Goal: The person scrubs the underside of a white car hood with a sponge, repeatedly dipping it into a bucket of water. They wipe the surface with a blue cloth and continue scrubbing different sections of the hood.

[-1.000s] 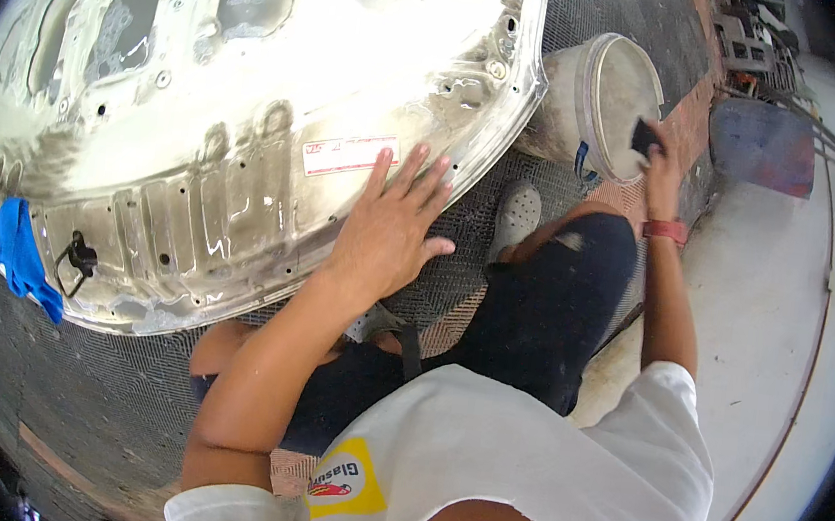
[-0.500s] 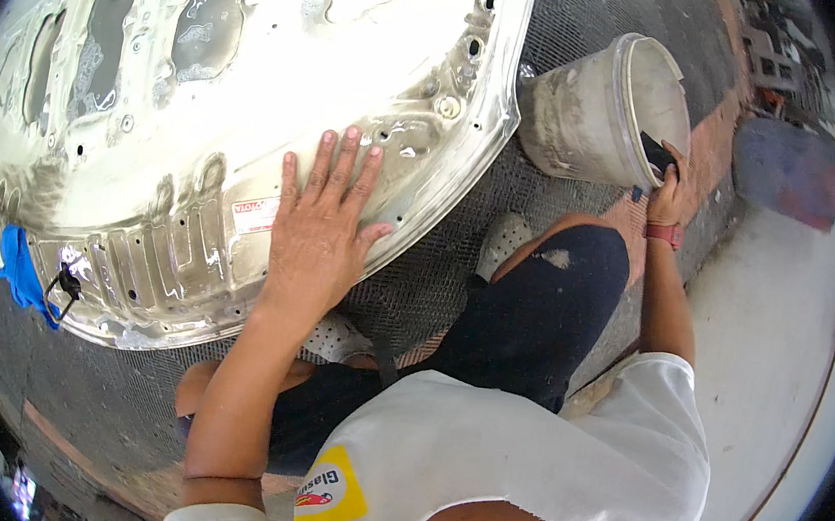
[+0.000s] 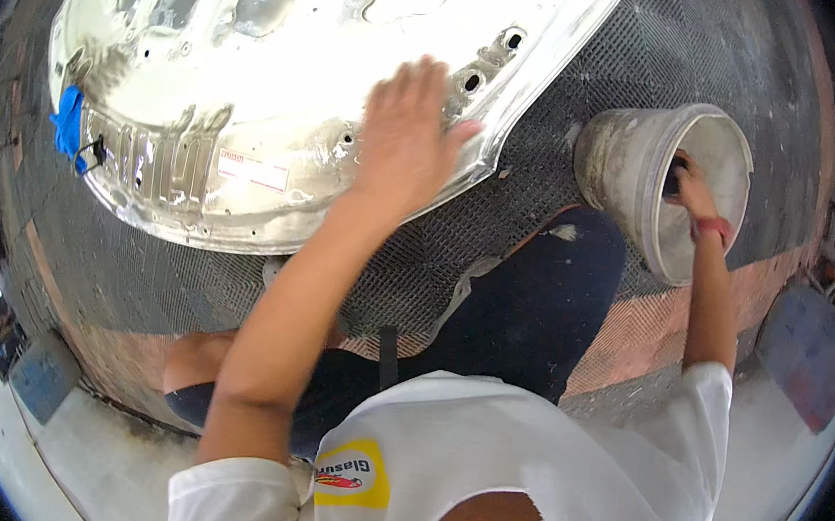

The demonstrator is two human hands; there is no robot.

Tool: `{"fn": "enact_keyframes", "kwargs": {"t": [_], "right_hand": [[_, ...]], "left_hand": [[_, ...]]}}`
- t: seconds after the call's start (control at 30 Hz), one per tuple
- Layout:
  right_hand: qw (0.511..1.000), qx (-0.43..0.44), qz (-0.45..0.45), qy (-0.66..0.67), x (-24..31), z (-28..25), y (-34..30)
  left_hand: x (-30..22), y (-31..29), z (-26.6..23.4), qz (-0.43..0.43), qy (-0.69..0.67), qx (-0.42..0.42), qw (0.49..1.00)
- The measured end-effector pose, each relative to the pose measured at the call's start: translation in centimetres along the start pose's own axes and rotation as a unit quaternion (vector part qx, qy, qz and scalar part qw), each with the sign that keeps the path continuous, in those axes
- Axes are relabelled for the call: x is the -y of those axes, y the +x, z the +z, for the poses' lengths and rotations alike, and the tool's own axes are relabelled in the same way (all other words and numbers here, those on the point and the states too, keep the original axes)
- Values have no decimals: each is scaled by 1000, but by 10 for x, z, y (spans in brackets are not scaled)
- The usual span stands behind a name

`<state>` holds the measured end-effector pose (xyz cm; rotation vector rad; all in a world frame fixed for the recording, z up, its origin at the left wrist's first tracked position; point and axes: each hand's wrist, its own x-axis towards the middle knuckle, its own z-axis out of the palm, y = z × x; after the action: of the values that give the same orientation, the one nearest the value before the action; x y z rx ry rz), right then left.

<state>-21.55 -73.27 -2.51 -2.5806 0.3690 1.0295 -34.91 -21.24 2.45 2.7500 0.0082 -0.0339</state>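
Observation:
A pale car hood [image 3: 324, 81], its ribbed inner side up, lies wet and sudsy at the upper left. My left hand [image 3: 409, 144] is over its near right part, flat with the fingers stretched out and slightly smeared by motion; whether the palm touches the metal I cannot tell. To the right a dirty white bucket [image 3: 620, 158] is tilted on its side, mouth to the right. Inside that mouth my right hand [image 3: 695, 192] is closed on a small black pad-like thing [image 3: 674, 175], partly hidden by my fingers.
A blue cloth [image 3: 67, 124] hangs at the hood's left edge beside a black loop-shaped part [image 3: 92, 155]. Dark textured matting [image 3: 538, 157] covers the floor, and my bent knee [image 3: 580, 246] is close below the bucket. A bluish-grey panel [image 3: 809, 343] stands far right.
My right hand has moved from the bucket's rim into its mouth with the black pad-like thing. My left hand has shifted along the hood toward its right side. The whole view has turned.

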Motion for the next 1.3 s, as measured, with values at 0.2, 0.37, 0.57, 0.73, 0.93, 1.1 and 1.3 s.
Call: {"fn": "enact_keyframes", "kwargs": {"t": [0.2, 0.37, 0.57, 0.73, 0.93, 1.1, 1.3], "right_hand": [[879, 39, 101, -464, -55, 93, 134], [939, 40, 79, -331, -70, 109, 164], [989, 32, 73, 122, -89, 84, 171], [856, 94, -25, 508, -81, -3, 107], [888, -303, -340, 66, 148, -46, -102], [793, -100, -600, 17, 337, 89, -186], [773, -219, -594, 45, 384, 103, -164]], "left_hand": [[-67, 27, 26, 7, -3, -40, 999], [9, -56, -25, -86, 105, 17, 991], [98, -122, -74, -309, 207, 60, 926], [81, -113, -33, -166, 146, 4, 975], [-31, -24, -11, -70, 53, 37, 995], [11, -13, -18, 12, 81, 134, 988], [154, -43, -97, -197, 138, 208, 948]]}}
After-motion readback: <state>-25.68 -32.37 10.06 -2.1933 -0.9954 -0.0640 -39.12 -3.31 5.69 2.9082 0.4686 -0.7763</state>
